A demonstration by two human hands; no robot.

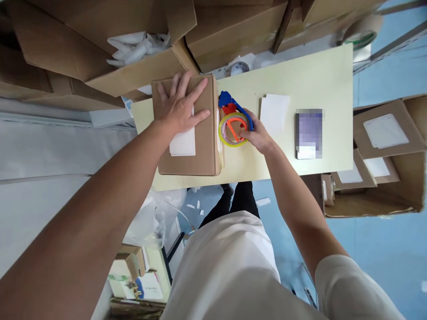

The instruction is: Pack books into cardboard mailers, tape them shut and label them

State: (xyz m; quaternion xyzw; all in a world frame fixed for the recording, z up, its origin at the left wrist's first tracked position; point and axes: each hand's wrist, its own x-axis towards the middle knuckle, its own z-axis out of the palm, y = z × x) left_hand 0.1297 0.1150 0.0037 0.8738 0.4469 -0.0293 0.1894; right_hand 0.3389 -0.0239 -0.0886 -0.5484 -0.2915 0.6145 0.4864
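**Left hand (180, 109) flat on a cardboard box (205, 153), right hand (258, 133) around a tape dispenser (230, 108)**

Big brown cartons (233, 35) stand along the far side of the pale tabletop (333, 89), one of them open with white wrapping (136, 46) showing inside. To the right of the tabletop, a wide open carton (413, 191) holds flat brown packages (390, 144) with white labels.

The closed cardboard box sits at the left part of the tabletop. The left hand lies palm down on its top, fingers spread wide, partly over a white label (183, 144).

The blue tape dispenser, with a yellow-edged roll and orange hub, is just beside the box's right side; whether the two touch cannot be told. The right hand holds it, fingers curled about the blue frame and thumb over the roll.

Farther right lie a pixelated rectangular object (310, 133) and, nearer the dispenser, some white papers (275, 113). A small tape roll (239, 67) rests by the tabletop's far edge.
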